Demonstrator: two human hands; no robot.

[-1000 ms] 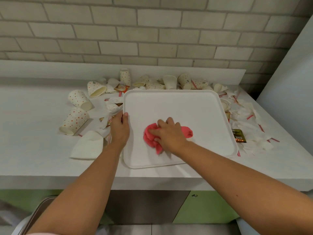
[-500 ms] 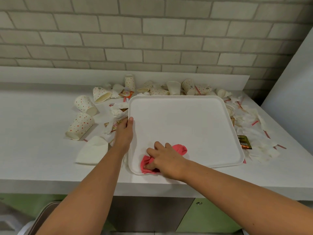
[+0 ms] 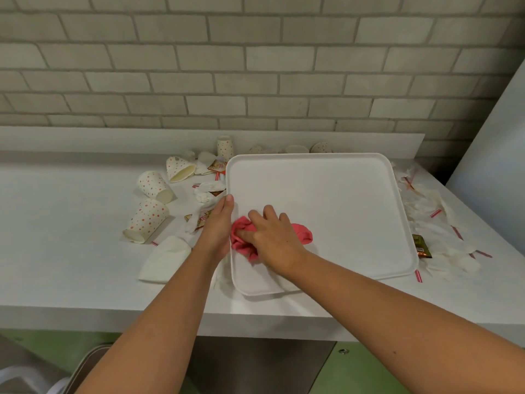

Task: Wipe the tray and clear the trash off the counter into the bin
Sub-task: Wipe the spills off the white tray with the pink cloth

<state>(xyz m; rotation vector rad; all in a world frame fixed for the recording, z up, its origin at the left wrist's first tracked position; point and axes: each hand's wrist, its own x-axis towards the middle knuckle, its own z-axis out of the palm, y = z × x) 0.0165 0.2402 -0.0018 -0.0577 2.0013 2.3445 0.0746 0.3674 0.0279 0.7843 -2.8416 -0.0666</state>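
A: Our left hand (image 3: 217, 223) grips the tray (image 3: 326, 200) by its left rim, on the worktop (image 3: 71, 237).
B: Our right hand (image 3: 272, 240), fingers curled, bunches the pink cloth (image 3: 302, 234) just inside that rim.
A: So the rest of the tray lies rightward (its long way, we'd say), and the right hand is nearer.

brick wall (image 3: 255, 66) grey-beige | white ledge (image 3: 85, 137) at its foot | green cabinet fronts (image 3: 341, 376) below | pale panel (image 3: 500, 137) at right

Left hand (image 3: 217, 226) grips the tray (image 3: 326, 200) (thumb over its rim); right hand (image 3: 274, 238), fingers curled, clutches the cloth (image 3: 304, 234).
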